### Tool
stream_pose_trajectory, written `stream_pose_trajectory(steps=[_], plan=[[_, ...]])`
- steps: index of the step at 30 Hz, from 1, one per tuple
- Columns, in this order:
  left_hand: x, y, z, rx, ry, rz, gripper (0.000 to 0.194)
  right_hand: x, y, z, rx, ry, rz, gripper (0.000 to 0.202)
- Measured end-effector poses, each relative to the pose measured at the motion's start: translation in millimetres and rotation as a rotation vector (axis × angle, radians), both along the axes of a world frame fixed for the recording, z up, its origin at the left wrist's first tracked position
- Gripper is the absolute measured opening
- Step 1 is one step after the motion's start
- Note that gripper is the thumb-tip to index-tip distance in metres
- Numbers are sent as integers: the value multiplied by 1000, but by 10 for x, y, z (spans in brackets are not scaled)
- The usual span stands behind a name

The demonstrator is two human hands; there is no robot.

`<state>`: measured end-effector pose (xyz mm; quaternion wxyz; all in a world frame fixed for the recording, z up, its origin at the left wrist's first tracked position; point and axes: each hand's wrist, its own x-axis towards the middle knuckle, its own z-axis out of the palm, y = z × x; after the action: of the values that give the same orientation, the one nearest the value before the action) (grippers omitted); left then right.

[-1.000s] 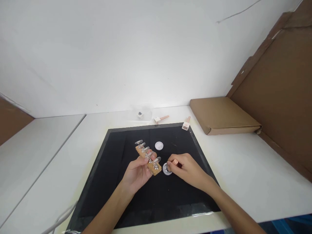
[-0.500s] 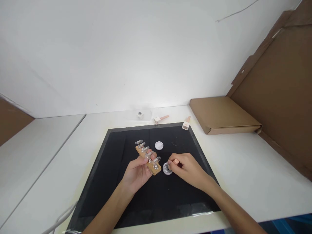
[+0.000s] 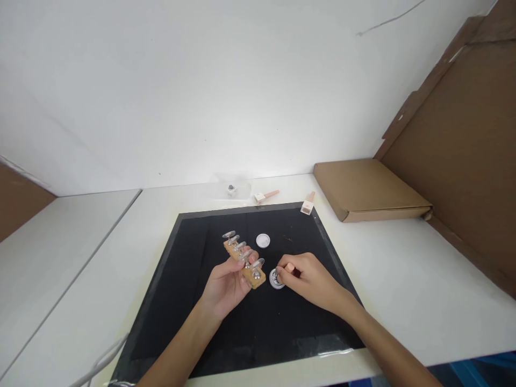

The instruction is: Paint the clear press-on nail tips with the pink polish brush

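Note:
My left hand (image 3: 228, 290) grips a nail display stand (image 3: 255, 276), a tan block carrying a slanted row of clear false nail tips (image 3: 258, 263) on metal posts. It is held tilted above the black mat. My right hand (image 3: 308, 279) is closed around a slim peach-handled tool (image 3: 290, 267), its working end hidden by the fingers. Those fingertips are at the rim of a small round open jar (image 3: 274, 279) with silvery contents, too small to make out. Behind the jar lies a round white lid (image 3: 263, 241).
A black mat (image 3: 169, 301) covers the white table. Along its back edge are two small bottles with long peach caps, one left (image 3: 260, 198) and one right (image 3: 307, 207), and a clear box (image 3: 242, 191). A flat cardboard box (image 3: 371, 188) lies at right; a white cable (image 3: 100, 363) runs front left.
Barely anything differs. My right fingers and the peach-handled tool have shifted very slightly at the jar; the nail display stand stays almost still in my left hand.

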<state>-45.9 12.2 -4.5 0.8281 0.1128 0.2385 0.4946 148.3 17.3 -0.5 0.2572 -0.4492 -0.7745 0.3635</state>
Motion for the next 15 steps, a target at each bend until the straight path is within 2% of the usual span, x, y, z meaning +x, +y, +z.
stream_pose_trajectory(steps=[6,15], plan=[[-6,-2,-12,-7,-14,-2,22,2,18,-22,101,-94,-54,28],[-10,1,-15,10,-26,-8,20,5,5,0,-8,4,-19,26]])
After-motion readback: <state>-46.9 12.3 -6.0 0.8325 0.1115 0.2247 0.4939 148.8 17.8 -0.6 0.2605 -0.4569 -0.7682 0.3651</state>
